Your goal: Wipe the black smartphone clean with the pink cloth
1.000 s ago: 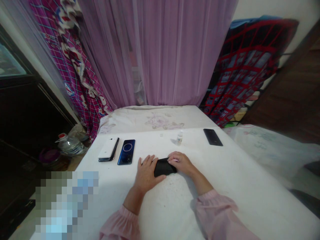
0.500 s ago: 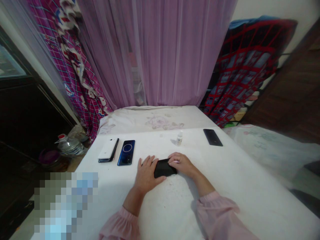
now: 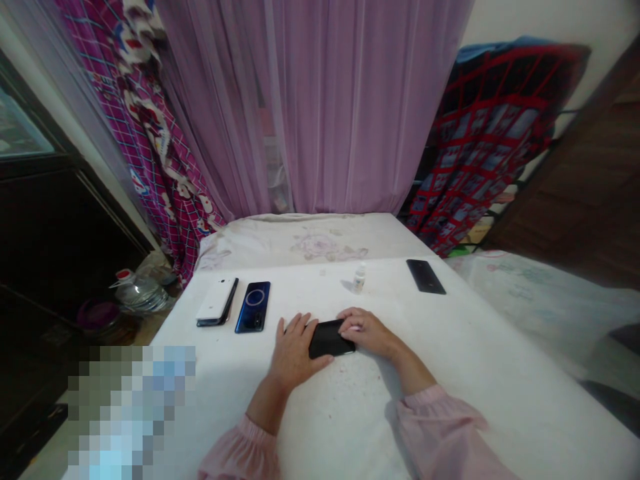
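Since the earlier frame, the right hand [image 3: 371, 333] has been shifted only slightly, toward the near right part of the black phone [image 3: 326, 339]; the other things have been left in place. The phone is laid flat on the white cloth [image 3: 330, 427], directly in front of the person. Its left end is grasped by the left hand [image 3: 293, 352], the thumb set along the near edge and the fingers spread at the far side. A small pale pink item [image 3: 354, 328] is pinched in the right fingertips over the phone; what it is cannot be told. Beyond, a small bottle [image 3: 358, 280] is stood upright. A blue phone [image 3: 253, 307] and a phone stack [image 3: 217, 300] topped in white are set to the left, a dark phone [image 3: 425, 277] far right.
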{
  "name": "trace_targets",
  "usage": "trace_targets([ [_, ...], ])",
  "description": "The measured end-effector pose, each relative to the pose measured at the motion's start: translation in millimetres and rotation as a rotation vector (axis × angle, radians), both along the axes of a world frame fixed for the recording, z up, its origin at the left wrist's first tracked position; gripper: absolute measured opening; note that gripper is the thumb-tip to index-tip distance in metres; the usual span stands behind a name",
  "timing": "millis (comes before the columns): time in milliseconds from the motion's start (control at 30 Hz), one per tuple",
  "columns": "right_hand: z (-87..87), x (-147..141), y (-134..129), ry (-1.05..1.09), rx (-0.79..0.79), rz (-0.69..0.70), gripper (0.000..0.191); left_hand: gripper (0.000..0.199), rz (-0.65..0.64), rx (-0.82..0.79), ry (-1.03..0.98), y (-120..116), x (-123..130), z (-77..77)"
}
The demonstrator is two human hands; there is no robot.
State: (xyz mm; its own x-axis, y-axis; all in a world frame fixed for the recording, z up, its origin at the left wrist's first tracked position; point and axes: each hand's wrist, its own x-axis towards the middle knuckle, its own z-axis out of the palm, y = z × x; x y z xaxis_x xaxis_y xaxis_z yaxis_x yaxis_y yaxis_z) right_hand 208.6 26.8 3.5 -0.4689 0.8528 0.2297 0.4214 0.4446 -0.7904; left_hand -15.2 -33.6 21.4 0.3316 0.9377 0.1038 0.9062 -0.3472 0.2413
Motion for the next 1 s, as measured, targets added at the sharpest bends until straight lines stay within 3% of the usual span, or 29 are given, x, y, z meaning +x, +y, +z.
trace_targets([
  [167, -0.1, 3.8, -0.9, -0.005, -0.040, 0.021, 0.010, 0.072, 0.005, 0.003, -0.004, -0.5, 0.5, 0.7],
  [433, -4.7, -4.8, 1.2, 0.015, 0.007, -0.074, 0.009, 0.072, 0.011, -0.014, 0.014, -0.8, 1.7, 3.7],
  [733, -1.6, -19.5, -1.8, -0.114, 0.083, -0.292, 0.016, 0.071, 0.013, -0.009, 0.010, -0.8, 1.6, 3.0],
  [800, -1.6, -17.3, -1.0, -0.095, 0.077, -0.257, 0.015, 0.071, 0.009, -0.009, 0.006, -0.6, 1.3, 2.8],
  [1000, 1.5, 2.2, -1.3, 0.006, -0.016, 0.015, 0.008, 0.071, 0.004, -0.008, 0.000, -0.3, 0.8, 2.5],
])
